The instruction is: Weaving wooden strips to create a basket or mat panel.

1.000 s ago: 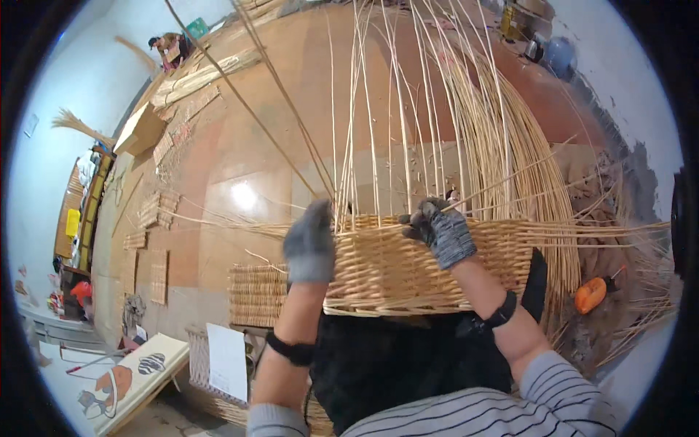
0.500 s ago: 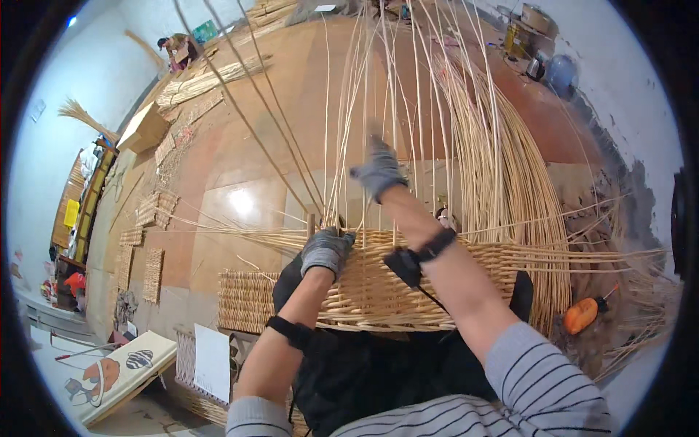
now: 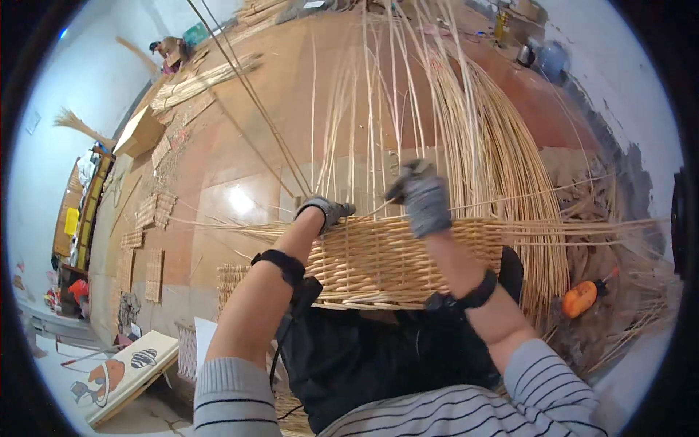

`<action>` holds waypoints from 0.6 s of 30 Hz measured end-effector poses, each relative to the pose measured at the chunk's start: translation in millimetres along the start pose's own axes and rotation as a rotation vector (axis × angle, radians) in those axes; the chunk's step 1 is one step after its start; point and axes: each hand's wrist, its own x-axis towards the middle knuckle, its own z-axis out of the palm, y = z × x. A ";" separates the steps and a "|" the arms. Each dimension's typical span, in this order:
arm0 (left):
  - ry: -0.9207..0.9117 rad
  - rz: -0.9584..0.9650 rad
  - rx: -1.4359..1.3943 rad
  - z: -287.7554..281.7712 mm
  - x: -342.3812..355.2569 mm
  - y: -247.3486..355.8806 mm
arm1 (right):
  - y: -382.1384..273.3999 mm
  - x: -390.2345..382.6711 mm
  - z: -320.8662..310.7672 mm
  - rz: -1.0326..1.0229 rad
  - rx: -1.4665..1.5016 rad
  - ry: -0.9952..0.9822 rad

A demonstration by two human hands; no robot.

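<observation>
A woven wicker panel [image 3: 386,258] rests on my lap, its upper edge away from me, with long pale upright rods [image 3: 370,131] rising from it. At its upper left corner, my left hand [image 3: 325,211], in a grey glove, is closed over the edge. My right hand [image 3: 422,198], gloved too, is just above the upper edge right of the middle, slightly blurred. Its fingers are curled round a thin wicker strand that slants up from the weave. Darker rods [image 3: 251,95] stand at the panel's left corner.
A thick bundle of loose rods [image 3: 502,153] fans out at the right. Beside it lies an orange tool [image 3: 580,298]. Small woven panels [image 3: 153,275] and a cardboard box [image 3: 138,132] are on the left. A person [image 3: 171,52] crouches at the far left.
My right hand has come down and right from among the upright rods to the panel's edge. The panel's upper edge has risen in view, and my left hand with it.
</observation>
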 end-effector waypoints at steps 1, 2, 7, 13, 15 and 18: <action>-0.022 0.238 0.335 -13.5 -21.6 3.4 | -4.7 8.7 -22.2 0.284 0.292 0.117; -0.019 0.269 0.347 -15.6 -34.6 16.3 | 7.6 8.4 -41.4 0.271 0.287 0.147; 0.161 0.440 -0.037 19.5 -7.0 23.4 | 32.0 -13.4 -36.0 0.223 0.548 0.211; 0.078 0.729 -0.160 41.5 -46.5 -14.2 | 19.7 -47.9 -55.7 0.284 0.592 0.031; 0.234 0.800 -0.111 58.0 -57.2 -25.7 | 17.4 -62.1 -61.8 0.206 0.577 -0.123; 0.311 0.706 -0.446 80.0 -60.2 -20.9 | -20.6 -33.7 -35.8 -0.447 -0.663 -0.180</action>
